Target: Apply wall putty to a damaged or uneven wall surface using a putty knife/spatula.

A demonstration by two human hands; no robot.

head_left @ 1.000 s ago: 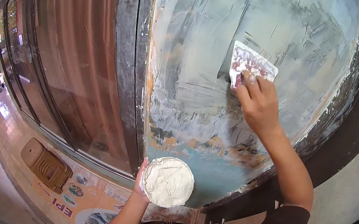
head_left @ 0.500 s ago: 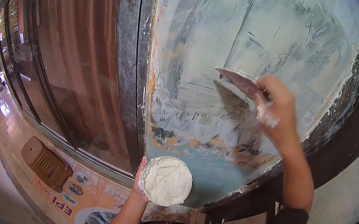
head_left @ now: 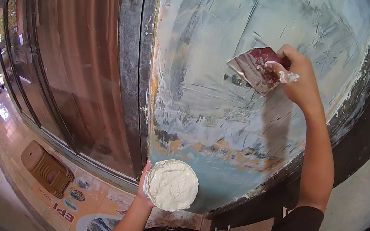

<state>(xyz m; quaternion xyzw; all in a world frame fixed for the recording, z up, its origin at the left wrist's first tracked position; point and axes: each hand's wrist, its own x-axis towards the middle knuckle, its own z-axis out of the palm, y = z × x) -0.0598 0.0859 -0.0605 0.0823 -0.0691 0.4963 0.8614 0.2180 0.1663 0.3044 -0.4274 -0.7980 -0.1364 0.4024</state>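
Note:
My right hand grips a dark red putty scraper, its blade smeared with pale filler. A white lump of filler clings to my thumb. The scraper's face is turned partly toward me, close to a wall streaked with off-white filler; whether its edge touches the wall I cannot tell. Lower down, my left hand supports a round tub from its left side, and most of those fingers are hidden behind it. Thick off-white filler fills the tub nearly to the rim.
Left of the wall runs a dark frame beside glass doors with brown curtains. A brown plastic stool stands on the floor at lower left, next to a printed orange sheet. Dark trim borders the wall's right side.
My right hand has risen, and the scraper has turned from nearly edge-on to show its broad face. My left hand and the tub have hardly moved.

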